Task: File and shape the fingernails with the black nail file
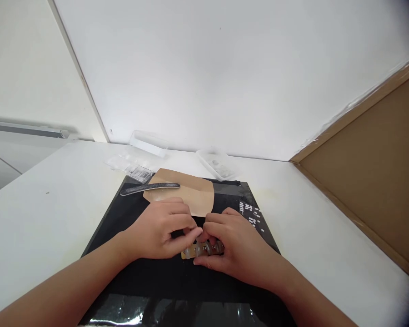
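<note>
My right hand (230, 240) is closed around the right part of a yellowish strip (184, 255) carrying several translucent false nails (199, 250). Its thumb lies along the near side of the strip, while the fingers curl over the far side. My left hand (168, 227) pinches thumb and index finger together just above the strip's left part, beside my right fingertips. Whatever is between those fingertips is too small or hidden to make out. Both hands are over a black mat (150, 277).
Brown paper (187, 190) lies on the mat's far part, with a dark nail file (150, 188) across its left edge. Small white tabs (252, 220) are scattered at right. Behind are a clear packet (138, 172), a clear box (148, 144) and a white tray (218, 164).
</note>
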Motion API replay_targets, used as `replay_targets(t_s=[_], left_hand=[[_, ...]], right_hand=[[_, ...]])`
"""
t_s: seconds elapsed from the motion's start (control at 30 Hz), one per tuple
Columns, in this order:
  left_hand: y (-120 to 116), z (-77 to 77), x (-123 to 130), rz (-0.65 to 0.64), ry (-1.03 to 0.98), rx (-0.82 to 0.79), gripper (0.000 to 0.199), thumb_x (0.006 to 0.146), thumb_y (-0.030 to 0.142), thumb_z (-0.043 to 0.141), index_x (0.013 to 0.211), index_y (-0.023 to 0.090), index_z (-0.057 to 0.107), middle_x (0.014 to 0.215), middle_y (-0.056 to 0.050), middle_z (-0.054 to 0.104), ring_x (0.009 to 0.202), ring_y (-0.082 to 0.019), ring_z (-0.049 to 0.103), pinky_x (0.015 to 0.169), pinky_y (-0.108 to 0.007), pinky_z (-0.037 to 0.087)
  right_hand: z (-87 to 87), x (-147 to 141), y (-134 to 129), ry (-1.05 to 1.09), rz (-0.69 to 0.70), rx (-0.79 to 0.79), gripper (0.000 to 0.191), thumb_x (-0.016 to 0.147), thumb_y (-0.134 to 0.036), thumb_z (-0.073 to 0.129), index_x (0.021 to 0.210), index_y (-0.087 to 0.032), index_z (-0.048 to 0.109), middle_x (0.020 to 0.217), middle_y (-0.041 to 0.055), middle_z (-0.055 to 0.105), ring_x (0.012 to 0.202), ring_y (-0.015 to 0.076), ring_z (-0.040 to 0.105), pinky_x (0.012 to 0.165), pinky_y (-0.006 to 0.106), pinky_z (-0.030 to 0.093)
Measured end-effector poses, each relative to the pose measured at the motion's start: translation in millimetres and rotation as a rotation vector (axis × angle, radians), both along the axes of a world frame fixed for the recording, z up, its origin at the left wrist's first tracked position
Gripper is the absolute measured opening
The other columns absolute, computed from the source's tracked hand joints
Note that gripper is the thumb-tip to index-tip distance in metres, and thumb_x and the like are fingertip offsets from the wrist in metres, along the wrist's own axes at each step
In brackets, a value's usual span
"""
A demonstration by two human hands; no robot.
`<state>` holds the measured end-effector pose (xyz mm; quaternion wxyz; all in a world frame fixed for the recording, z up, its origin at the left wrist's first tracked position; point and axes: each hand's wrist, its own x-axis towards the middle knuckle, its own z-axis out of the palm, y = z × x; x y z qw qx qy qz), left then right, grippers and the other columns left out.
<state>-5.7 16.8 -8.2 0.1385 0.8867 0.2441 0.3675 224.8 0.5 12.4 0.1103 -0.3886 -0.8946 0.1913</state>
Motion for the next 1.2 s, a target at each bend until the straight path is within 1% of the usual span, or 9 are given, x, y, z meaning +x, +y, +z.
replay_targets(t_s=[0.1,0.2,0.33,0.5,0.63,0.73,0.93,1.07,1.2], left_hand=[[-2.4,5.2,-2.4,-0.139,0.05,-0.023,0.007,0.093,0.024,0.069,0.088,0.021,0.072,0.077,-0.002,0.067,0.071,-0.015,0.058,0.066,-0.031,0.045],[-4.5,9.0,-4.1,-0.19,0.111,-0.034,0.008,0.092,0.028,0.072,0.097,0.022,0.074,0.083,-0.002,0.069,0.073,-0.015,0.058,0.069,-0.032,0.047],[-5.9,11.6,-4.1,-0.2,0.187,-0.042,0.014,0.091,0.033,0.073,0.101,0.024,0.076,0.087,-0.003,0.068,0.076,-0.016,0.057,0.069,-0.033,0.047],[-7.6,13.4,-1.6,-0.218,0.308,0.007,0.012,0.094,0.032,0.068,0.095,0.022,0.075,0.084,-0.003,0.066,0.074,-0.017,0.053,0.069,-0.034,0.046],[-10.9,14.5,1.4,-0.198,0.374,0.035,0.015,0.095,0.031,0.066,0.09,0.02,0.075,0.086,-0.004,0.068,0.077,-0.019,0.055,0.069,-0.036,0.047],[-13.2,14.9,3.8,-0.191,0.394,0.067,0.014,0.095,0.028,0.064,0.09,0.019,0.075,0.082,-0.005,0.068,0.075,-0.02,0.055,0.067,-0.036,0.049],[-15.0,16.1,7.1,-0.204,0.425,0.086,0.018,0.098,0.022,0.059,0.092,0.018,0.075,0.08,-0.005,0.07,0.081,-0.021,0.061,0.075,-0.036,0.054],[-15.1,17.1,7.0,-0.197,0.404,0.089,0.017,0.097,0.022,0.06,0.091,0.019,0.075,0.075,-0.004,0.069,0.072,-0.019,0.058,0.069,-0.035,0.052],[-14.2,16.1,6.3,-0.2,0.388,0.081,0.015,0.097,0.022,0.062,0.088,0.019,0.074,0.073,-0.003,0.067,0.068,-0.018,0.057,0.065,-0.034,0.049]], right_hand=[[-1.3,0.2,0.5,0.005,0.001,-0.01,0.034,0.08,-0.049,0.085,0.085,-0.021,0.066,0.085,-0.0033,0.066,0.072,0.0131,0.055,0.074,0.032,0.03],[-1.9,0.0,0.7,0.026,0.005,-0.032,0.029,0.081,-0.044,0.084,0.085,-0.021,0.067,0.085,-0.0036,0.067,0.071,0.0125,0.055,0.074,0.032,0.029],[-1.5,-0.6,0.8,0.055,0.004,-0.068,0.024,0.078,-0.032,0.085,0.085,-0.021,0.066,0.083,-0.005,0.065,0.07,0.0114,0.054,0.074,0.032,0.028],[-1.8,-0.6,1.2,0.081,0.009,-0.086,0.023,0.078,-0.029,0.085,0.087,-0.021,0.065,0.083,-0.0064,0.064,0.072,0.0109,0.055,0.076,0.031,0.029],[-2.9,0.2,1.5,0.078,0.009,-0.072,0.022,0.079,-0.031,0.084,0.085,-0.021,0.066,0.08,-0.0062,0.062,0.072,0.0112,0.054,0.076,0.031,0.029],[-3.3,0.6,1.4,0.06,0.012,-0.053,0.022,0.078,-0.03,0.084,0.085,-0.021,0.066,0.079,-0.0057,0.062,0.072,0.0117,0.053,0.076,0.032,0.029],[-3.5,1.0,1.4,0.041,0.021,-0.026,0.025,0.082,-0.038,0.082,0.082,-0.02,0.064,0.081,-0.0043,0.064,0.071,0.0122,0.053,0.074,0.032,0.029],[-3.1,1.3,1.8,0.042,0.031,-0.026,0.026,0.083,-0.039,0.082,0.083,-0.02,0.064,0.081,-0.0043,0.064,0.072,0.0123,0.054,0.076,0.032,0.03],[-2.3,1.7,1.5,0.056,0.036,-0.036,0.026,0.083,-0.04,0.083,0.084,-0.02,0.065,0.082,-0.0034,0.065,0.073,0.0131,0.055,0.077,0.032,0.032]])
